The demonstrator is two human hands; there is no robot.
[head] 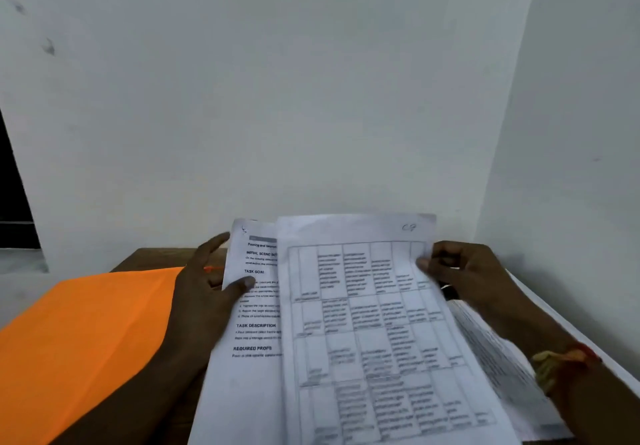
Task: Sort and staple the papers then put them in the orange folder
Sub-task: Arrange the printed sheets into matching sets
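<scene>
1. Head view: the orange folder [86, 334] is laid flat on the worktop [152, 257], left.
2. The papers [374, 340], held up at centre, are judged light and floppy, best pinched at the edges.
3. One sheet's left edge is pinched by the left hand [204, 292], another's right edge by the right hand [464, 271].

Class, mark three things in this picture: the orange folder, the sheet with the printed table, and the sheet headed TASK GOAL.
orange folder [86, 334]: head view, middle of its flat cover.
table sheet [374, 340]: head view, centre of the printed grid.
text sheet [256, 325]: head view, on the TASK DESCRIPTION heading.
</scene>
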